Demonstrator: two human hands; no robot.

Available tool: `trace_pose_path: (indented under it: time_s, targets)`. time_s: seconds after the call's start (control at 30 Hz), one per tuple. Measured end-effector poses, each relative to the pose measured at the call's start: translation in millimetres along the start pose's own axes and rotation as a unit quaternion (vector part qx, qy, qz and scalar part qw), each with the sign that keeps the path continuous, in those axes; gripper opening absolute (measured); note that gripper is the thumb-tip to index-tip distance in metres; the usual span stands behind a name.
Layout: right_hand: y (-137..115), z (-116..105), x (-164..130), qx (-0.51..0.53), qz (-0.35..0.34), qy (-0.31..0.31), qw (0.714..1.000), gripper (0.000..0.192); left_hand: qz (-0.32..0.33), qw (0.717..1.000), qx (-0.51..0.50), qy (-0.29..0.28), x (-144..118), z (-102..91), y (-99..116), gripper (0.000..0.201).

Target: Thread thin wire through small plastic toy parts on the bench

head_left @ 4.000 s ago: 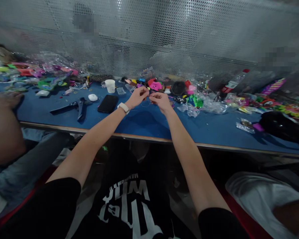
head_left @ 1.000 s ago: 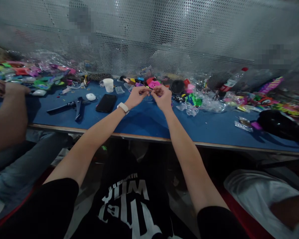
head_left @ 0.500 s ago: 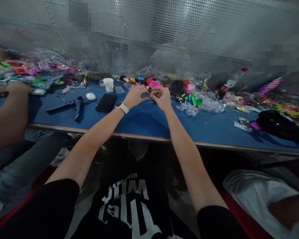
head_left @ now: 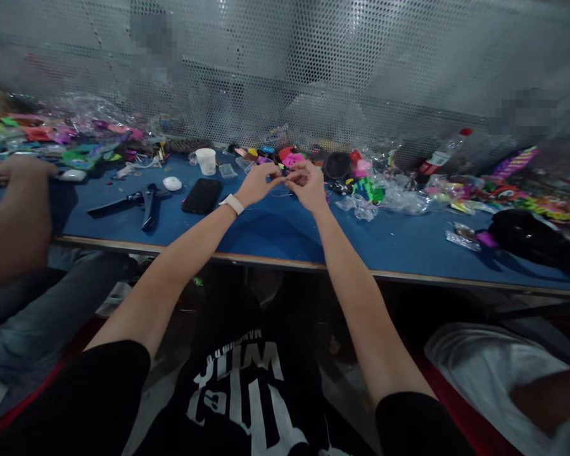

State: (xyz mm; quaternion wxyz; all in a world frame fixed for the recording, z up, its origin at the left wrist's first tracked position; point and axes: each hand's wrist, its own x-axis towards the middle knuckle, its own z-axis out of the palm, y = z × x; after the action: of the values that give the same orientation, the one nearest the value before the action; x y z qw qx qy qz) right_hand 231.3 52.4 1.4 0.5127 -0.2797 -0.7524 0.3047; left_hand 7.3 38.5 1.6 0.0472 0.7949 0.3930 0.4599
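My left hand (head_left: 260, 182), with a pale watch strap (head_left: 234, 203) on its wrist, is closed in a pinch above the blue table (head_left: 275, 237). Facing it, my right hand (head_left: 310, 185) pinches too, and the fingertips of both almost meet. What sits between them is too small to make out; a thin, faint line like a thread shows just below. Right behind the fingers lies a pink toy piece (head_left: 292, 158) with dark marks. A black phone (head_left: 202, 196) rests left of my left hand.
A white paper cup (head_left: 206, 162) stands behind the phone. Further left are a black folded tool-like object (head_left: 147, 206) and another person's hand (head_left: 26, 168). Crumpled clear plastic (head_left: 399, 195), a red-capped bottle (head_left: 439, 158) and a glossy black object (head_left: 536, 237) lie to the right.
My fingertips have drawn slightly closer together, and a small dark piece seen at them before is now hidden. The other person's hand on the left has shifted slightly left.
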Motion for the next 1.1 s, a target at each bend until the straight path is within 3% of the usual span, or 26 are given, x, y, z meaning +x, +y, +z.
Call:
trace_pose_path:
  time_s: [0.2,0.33,0.47,0.6,0.83,1.0,1.1]
  targets:
    - [-22.1,8.3,-4.2,-0.028,-0.008,-0.014,0.999,0.065,-0.049,0.992,-0.117,-0.007,3.0,8.2,-6.4,0.046]
    - [-13.3,10.6,-1.2,-0.019,0.003,-0.014,1.0,0.069,-0.068,0.988,-0.138,-0.006,2.6,8.7,-6.0,0.049]
    - [3.8,10.5,3.8,0.014,0.039,0.029,0.999,0.079,-0.067,0.991,-0.113,0.004,0.1,7.3,0.5,0.034]
    - [-2.9,10.7,2.4,0.04,0.079,0.038,0.995,0.079,-0.069,0.994,-0.089,-0.003,-2.4,7.9,4.4,0.019]
    - [-25.3,13.4,-6.2,0.028,0.06,-0.006,0.998,0.061,-0.077,0.994,-0.079,-0.027,-4.0,10.6,0.9,0.013]
    - [-10.6,10.4,-8.7,-0.015,0.042,0.02,0.999,0.041,-0.069,0.995,-0.071,-0.007,-5.8,14.3,2.4,0.01]
    - [-16.7,5.4,-1.8,-0.058,0.005,0.051,0.997,0.036,-0.076,0.994,-0.083,0.008,-4.1,21.5,0.9,0.012]
